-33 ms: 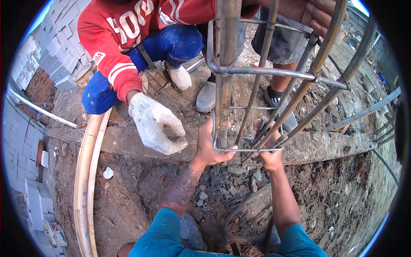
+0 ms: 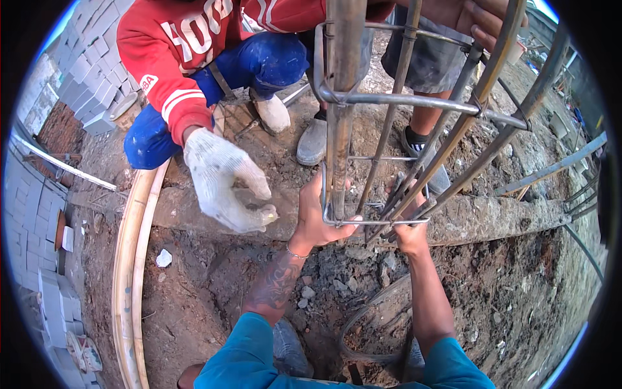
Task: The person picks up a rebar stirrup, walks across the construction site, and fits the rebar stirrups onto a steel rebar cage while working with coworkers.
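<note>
A steel rebar cage, made of long bars tied with square stirrups, rises in front of me. My left hand is closed around its lower left corner, with the thumb along the lowest stirrup. At the lower right, my right hand grips the bar ends by the same stirrup; the bars partly hide its fingers. Just left of my left hand hangs a co-worker's white-gloved hand, its thumb and fingers apart and nothing visible between them. Another person's hand is on the bars at the top right.
Bamboo poles lie at the left beside grey stacked blocks. A raised concrete strip crosses beneath the cage. Coiled wire rests in the dug soil near my feet. The co-worker in red squats across from me.
The co-worker's gloved hand has shifted slightly left, and its thumb and fingers have spread wider apart. My hands and the cage have barely moved.
</note>
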`<action>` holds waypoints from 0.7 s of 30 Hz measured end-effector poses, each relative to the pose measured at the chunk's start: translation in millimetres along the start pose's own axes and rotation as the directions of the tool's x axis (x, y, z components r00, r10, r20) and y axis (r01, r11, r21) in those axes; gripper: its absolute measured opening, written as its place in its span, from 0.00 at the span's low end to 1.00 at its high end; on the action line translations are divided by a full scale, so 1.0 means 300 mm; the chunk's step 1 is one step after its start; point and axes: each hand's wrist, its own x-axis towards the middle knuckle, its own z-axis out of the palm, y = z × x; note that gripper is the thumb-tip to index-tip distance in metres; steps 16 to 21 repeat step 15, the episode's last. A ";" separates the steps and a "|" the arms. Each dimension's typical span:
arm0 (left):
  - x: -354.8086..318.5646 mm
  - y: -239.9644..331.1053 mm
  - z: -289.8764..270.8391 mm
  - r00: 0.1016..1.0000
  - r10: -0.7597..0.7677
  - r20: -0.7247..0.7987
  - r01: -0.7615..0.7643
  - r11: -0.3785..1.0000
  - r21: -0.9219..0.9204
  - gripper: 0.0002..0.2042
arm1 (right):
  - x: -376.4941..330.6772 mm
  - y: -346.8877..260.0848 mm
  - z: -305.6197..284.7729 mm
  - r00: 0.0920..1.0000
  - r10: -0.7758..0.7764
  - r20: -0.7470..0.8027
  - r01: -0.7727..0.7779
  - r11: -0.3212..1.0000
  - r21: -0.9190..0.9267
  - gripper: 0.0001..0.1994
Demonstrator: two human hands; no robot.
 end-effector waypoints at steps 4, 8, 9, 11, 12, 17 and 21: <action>-0.115 -0.016 0.082 0.990 -0.091 -0.108 0.095 0.995 0.032 0.42 | 0.007 -0.012 0.009 1.000 0.015 -0.023 -0.016 0.999 -0.051 0.36; -0.091 -0.063 0.115 0.958 -0.033 -0.283 0.058 0.995 0.081 0.40 | 0.015 -0.010 0.029 1.000 -0.011 0.018 0.012 0.998 -0.057 0.36; -0.094 -0.056 0.105 0.976 -0.009 -0.218 0.033 0.994 0.107 0.39 | 0.008 -0.004 0.017 0.999 -0.035 -0.023 0.034 0.997 -0.066 0.36; -0.085 -0.037 0.099 0.973 -0.117 -0.197 0.136 0.987 0.084 0.37 | 0.007 -0.012 0.008 1.000 0.011 0.014 -0.010 1.000 -0.022 0.36; -0.085 -0.039 0.097 0.972 -0.100 -0.214 0.121 0.989 0.088 0.36 | 0.009 -0.006 0.000 0.999 0.000 0.042 0.003 0.998 -0.060 0.37; -0.074 -0.034 0.096 0.962 0.033 -0.272 0.032 0.972 0.232 0.36 | 0.025 -0.025 0.004 0.996 0.011 0.088 -0.005 0.998 -0.060 0.39; -0.074 -0.034 0.096 0.962 0.033 -0.272 0.032 0.972 0.232 0.36 | 0.025 -0.025 0.004 0.996 0.011 0.088 -0.005 0.998 -0.060 0.39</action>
